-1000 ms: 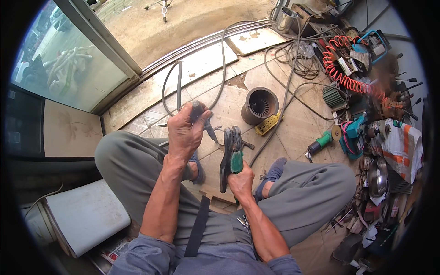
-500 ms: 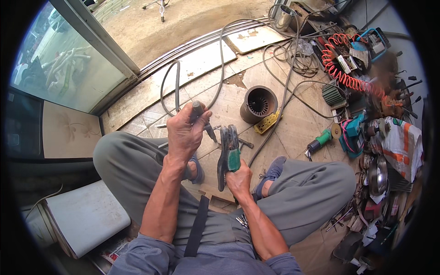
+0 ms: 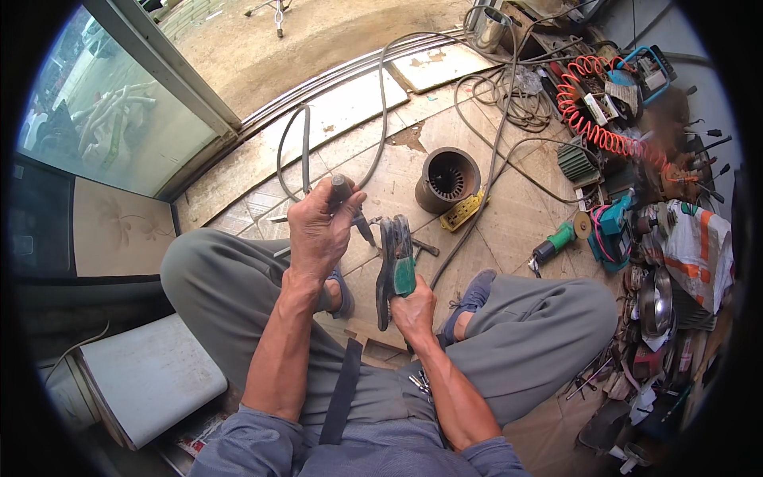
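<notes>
Though half-hidden, perhaps hammer [image 3: 427,249] behind clamp [image 3: 404,277]

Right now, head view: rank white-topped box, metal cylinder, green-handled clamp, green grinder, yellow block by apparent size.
Largest to smallest:
1. White-topped box
2. Metal cylinder and green-handled clamp, unranked: the clamp looks longer but slimmer, and seems nearer the camera
3. Green grinder
4. Yellow block

A black clamp [image 3: 387,274] has a bright green grip [image 3: 404,277]; a rod [image 3: 341,188] is dark grey. Trousers [image 3: 218,274] are plain grey-green, the shirt [image 3: 258,445] blue-grey, shoes [image 3: 476,294] blue. On beige tiles [image 3: 509,246]: a brown cylinder [image 3: 430,191], yellow block [image 3: 461,213], green-and-black grinder [image 3: 561,238]. Beyond, an orange-red coil [image 3: 594,144] and a white sack [image 3: 698,238] with orange stripes.
</notes>
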